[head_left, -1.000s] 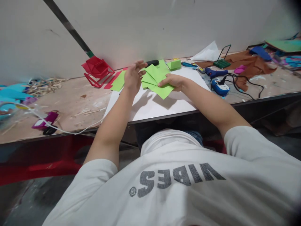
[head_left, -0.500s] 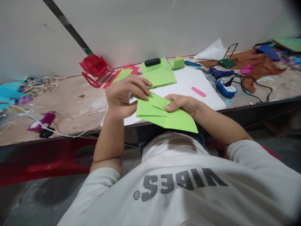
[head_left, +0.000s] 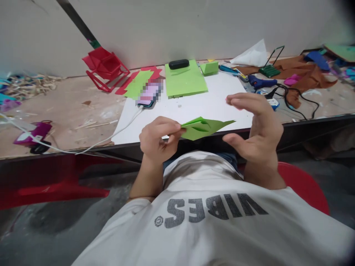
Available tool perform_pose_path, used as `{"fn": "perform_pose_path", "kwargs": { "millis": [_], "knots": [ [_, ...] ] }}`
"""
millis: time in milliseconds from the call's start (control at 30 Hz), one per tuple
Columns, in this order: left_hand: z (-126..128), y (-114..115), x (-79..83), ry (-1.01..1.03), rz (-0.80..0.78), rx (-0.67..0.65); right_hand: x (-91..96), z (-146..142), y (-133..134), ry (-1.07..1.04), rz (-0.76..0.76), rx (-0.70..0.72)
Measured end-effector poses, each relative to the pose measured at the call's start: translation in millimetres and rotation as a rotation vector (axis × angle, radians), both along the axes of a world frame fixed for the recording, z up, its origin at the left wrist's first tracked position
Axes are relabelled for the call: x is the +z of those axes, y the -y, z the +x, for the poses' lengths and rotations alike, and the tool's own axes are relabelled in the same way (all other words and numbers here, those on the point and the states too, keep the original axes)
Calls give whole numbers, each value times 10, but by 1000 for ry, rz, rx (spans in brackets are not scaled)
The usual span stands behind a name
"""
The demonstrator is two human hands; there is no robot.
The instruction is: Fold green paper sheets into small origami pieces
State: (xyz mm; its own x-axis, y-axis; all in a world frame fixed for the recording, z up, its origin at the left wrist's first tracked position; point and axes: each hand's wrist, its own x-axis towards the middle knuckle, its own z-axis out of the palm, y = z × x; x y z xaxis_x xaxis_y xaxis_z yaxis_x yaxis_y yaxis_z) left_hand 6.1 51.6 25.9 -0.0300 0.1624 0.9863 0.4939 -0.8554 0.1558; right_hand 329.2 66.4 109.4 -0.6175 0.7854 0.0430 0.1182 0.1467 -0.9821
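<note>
My left hand (head_left: 161,137) pinches one end of a folded piece of green paper (head_left: 201,129) between thumb and fingers. The paper is held in the air by the table's front edge, its flaps partly spread and a thin tip pointing right. To the right of that tip, my right hand (head_left: 253,127) is open, thumb and fingers apart, touching nothing I can see. Beyond the hands lies a white board (head_left: 216,99). On it rest a larger green sheet (head_left: 185,83) with a black case (head_left: 179,64) on top, and a phone (head_left: 149,94) with a white cable.
At the back left stands a small red model chair (head_left: 105,68). A blue glue gun (head_left: 262,82), a blue cutter (head_left: 230,70) and brown scraps (head_left: 313,79) lie on the right. A purple object (head_left: 33,135) sits at the left front. A red stool (head_left: 302,188) is behind my right arm.
My right hand has let go of the green paper and moved right, opening. My left hand has lowered with the paper, now seen more edge-on. The phone has come into view.
</note>
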Motion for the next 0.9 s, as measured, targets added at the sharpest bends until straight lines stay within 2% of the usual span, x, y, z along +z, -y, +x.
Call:
{"fn": "perform_pose_path", "kwargs": {
  "millis": [133,200,300,367,433,533,600,667,733,833,900],
  "knots": [
    [18,88,66,-166,-51,-1,168,-320,79,77,205,-36],
    [23,118,139,-196,-66,-34,214,-419,244,140,394,-107],
    [22,165,245,-216,-34,-121,179,-452,577,146,796,-328],
    [2,197,267,-235,4,-132,127,-435,720,131,991,-392],
    [-36,227,234,-222,-35,-90,79,-411,743,149,1105,-390],
    [-94,256,126,-148,-225,-11,14,-365,636,201,1161,-352],
    [-105,257,73,-108,-266,-1,-22,-328,566,253,1162,-296],
    [-82,242,73,-55,-190,-3,-41,-296,530,361,1105,-237],
    [-28,213,127,4,-89,28,-44,-276,506,385,983,-247],
    [76,144,256,69,48,36,-54,-261,405,110,839,-342],
    [138,89,319,132,129,-38,-82,-243,272,-77,840,-370]
  ]
}}
